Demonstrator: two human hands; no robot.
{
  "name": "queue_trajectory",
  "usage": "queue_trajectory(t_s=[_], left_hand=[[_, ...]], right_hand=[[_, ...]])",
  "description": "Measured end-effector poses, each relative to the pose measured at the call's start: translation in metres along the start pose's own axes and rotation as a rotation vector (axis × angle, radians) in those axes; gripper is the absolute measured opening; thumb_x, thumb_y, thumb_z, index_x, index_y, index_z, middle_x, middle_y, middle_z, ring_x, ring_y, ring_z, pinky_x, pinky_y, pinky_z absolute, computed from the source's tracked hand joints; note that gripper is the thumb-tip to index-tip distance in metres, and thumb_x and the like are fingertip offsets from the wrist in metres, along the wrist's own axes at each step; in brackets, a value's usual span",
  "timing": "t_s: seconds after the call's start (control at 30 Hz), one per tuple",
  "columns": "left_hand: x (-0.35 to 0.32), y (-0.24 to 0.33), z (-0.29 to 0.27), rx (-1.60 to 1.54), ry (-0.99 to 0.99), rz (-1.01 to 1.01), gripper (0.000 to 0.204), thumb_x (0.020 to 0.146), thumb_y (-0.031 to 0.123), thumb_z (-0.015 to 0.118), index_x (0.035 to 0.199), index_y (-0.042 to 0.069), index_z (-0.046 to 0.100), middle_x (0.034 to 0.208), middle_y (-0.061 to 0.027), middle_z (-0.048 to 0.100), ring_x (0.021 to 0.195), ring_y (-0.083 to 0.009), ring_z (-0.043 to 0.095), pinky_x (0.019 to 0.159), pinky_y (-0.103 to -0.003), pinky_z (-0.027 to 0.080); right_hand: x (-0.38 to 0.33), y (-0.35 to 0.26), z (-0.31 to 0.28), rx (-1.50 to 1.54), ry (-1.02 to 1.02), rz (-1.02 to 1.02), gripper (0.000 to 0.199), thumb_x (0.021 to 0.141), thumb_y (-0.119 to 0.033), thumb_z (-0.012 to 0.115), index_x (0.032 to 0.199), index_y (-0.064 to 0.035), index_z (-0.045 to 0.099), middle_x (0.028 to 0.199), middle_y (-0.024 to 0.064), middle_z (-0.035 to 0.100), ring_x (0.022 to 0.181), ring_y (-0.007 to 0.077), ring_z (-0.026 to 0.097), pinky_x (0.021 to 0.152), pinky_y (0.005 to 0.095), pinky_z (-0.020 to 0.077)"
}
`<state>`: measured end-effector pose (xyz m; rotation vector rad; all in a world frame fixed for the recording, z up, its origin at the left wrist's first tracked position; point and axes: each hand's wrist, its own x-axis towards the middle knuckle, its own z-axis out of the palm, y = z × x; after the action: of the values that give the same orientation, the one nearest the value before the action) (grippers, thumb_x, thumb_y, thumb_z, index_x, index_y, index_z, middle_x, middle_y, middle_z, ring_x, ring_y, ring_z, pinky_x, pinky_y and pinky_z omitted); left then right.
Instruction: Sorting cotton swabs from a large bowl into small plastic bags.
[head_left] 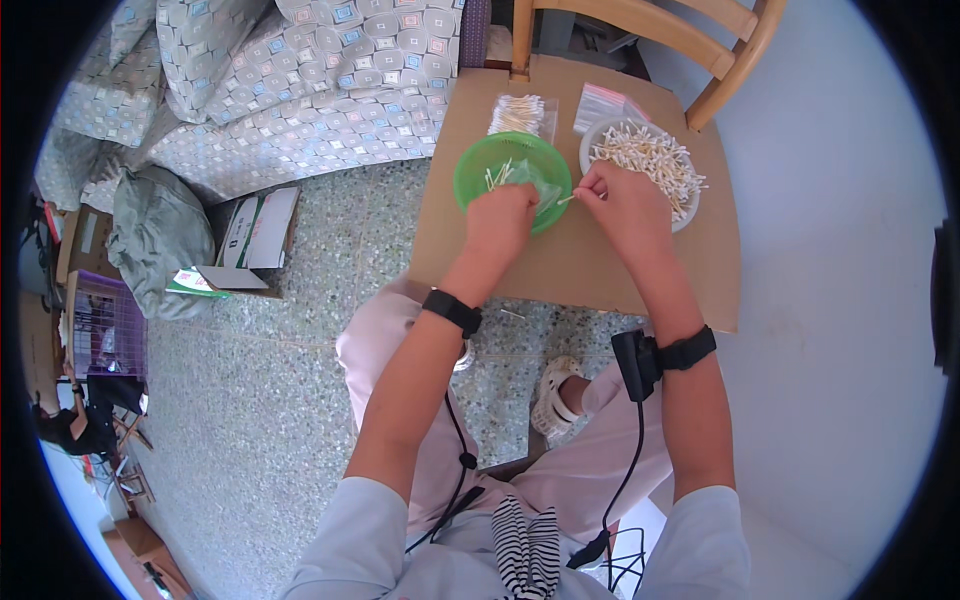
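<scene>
My left hand [500, 218] is over the near side of a green bowl [466, 165], its fingers closed on a clear plastic bag [540, 182] that spreads inside the bowl. Several cotton swabs [498, 175] show in the bowl beside those fingers. Between thumb and finger, my right hand [632, 205] pinches a cotton swab [566, 199] at the bowl's right rim, pointing toward the bag. Just behind that hand, a white bowl [586, 150] holds a heap of loose cotton swabs [648, 155].
Past the green bowl lies a clear packet of cotton swabs [518, 114]. Flat plastic bags [606, 106] lie next to it. All stand on a cardboard-covered seat [590, 275] with a wooden chair back [640, 40] beyond. A wall [830, 280] bounds the right; a patterned sofa [330, 100] stands left.
</scene>
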<state>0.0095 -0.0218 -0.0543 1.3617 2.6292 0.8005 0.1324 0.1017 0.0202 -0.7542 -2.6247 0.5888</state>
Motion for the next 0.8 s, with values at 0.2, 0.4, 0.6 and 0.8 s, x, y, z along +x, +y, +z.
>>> queue_trajectory(t_s=[0.2, 0.4, 0.6, 0.8], left_hand=[[0.007, 0.007, -0.021, -0.427, 0.011, -0.107, 0.020, 0.085, 0.017, 0.069, 0.103, 0.007, 0.071, 0.087, -0.0090, 0.072, 0.080, -0.0218, 0.068, 0.070, -0.034, 0.052], [0.011, 0.002, -0.025, -0.720, 0.013, -0.118, 0.021, 0.089, 0.016, 0.068, 0.104, 0.001, 0.070, 0.085, -0.0046, 0.070, 0.078, -0.0097, 0.062, 0.070, -0.026, 0.049], [0.012, 0.000, -0.028, -0.842, 0.045, -0.091, 0.021, 0.090, 0.016, 0.068, 0.103, 0.000, 0.070, 0.085, -0.0036, 0.069, 0.079, -0.0082, 0.062, 0.071, -0.024, 0.048], [0.009, -0.007, -0.025, -0.729, 0.078, -0.113, 0.023, 0.089, 0.018, 0.069, 0.103, 0.000, 0.070, 0.085, -0.0057, 0.070, 0.078, -0.0098, 0.064, 0.069, -0.026, 0.049]], right_hand=[[0.001, -0.011, -0.006, 0.091, 0.069, 0.000, 0.015, 0.083, -0.027, 0.070, 0.086, -0.0123, 0.068, 0.079, 0.0064, 0.071, 0.074, 0.0278, 0.069, 0.062, 0.0399, 0.0516], [0.001, -0.010, 0.003, 0.162, 0.056, -0.044, 0.016, 0.085, -0.026, 0.068, 0.094, -0.0134, 0.072, 0.080, 0.0072, 0.071, 0.076, 0.0282, 0.069, 0.064, 0.0386, 0.0520], [0.007, -0.009, 0.006, 0.186, -0.019, -0.020, 0.024, 0.087, -0.025, 0.065, 0.108, -0.0176, 0.073, 0.083, 0.0142, 0.069, 0.076, 0.0307, 0.067, 0.067, 0.0395, 0.0517], [0.025, 0.029, -0.009, 0.477, -0.261, -0.092, 0.024, 0.088, -0.019, 0.062, 0.110, -0.0175, 0.073, 0.084, 0.0137, 0.069, 0.075, 0.0292, 0.066, 0.071, 0.0384, 0.0517]])
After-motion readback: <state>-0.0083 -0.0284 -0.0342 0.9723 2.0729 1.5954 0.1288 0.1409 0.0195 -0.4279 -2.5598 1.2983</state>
